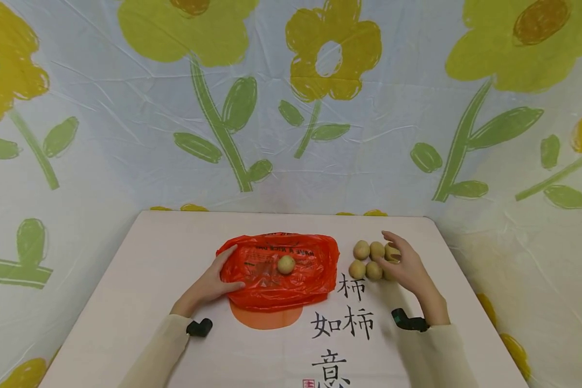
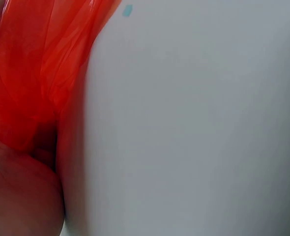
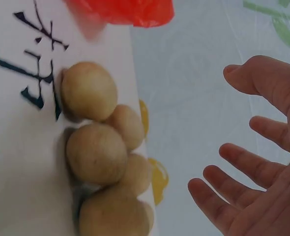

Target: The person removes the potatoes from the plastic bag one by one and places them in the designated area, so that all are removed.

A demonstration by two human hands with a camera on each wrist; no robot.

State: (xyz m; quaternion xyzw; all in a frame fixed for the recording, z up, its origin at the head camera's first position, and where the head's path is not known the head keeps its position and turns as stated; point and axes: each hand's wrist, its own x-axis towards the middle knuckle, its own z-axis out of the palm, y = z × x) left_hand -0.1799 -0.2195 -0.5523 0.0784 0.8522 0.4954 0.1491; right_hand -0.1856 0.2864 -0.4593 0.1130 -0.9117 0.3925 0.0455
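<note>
A red plastic bag point(image 1: 267, 293) lies spread on the table, its mouth widened and one round, yellow-brown potato-like piece point(image 1: 286, 264) resting within. My left hand point(image 1: 213, 280) grips the bag's left side, thumb at the front and fingers farther back. In the left wrist view, red film point(image 2: 22, 78) covers part of the fingers. Several more potato-like pieces point(image 1: 357, 269) sit in two rows right of the bag. Over the right end of those rows is my right hand point(image 1: 407, 267), fingers spread and nothing held. The right wrist view shows this hand point(image 3: 263, 162) apart from the pieces point(image 3: 97, 153).
The white table point(image 1: 126, 302) bears a cloth or sheet with black Chinese characters point(image 1: 344, 323) and an orange shape point(image 1: 267, 319), partly under the bag. A flower-patterned curtain point(image 1: 368, 161) hangs behind and at both sides.
</note>
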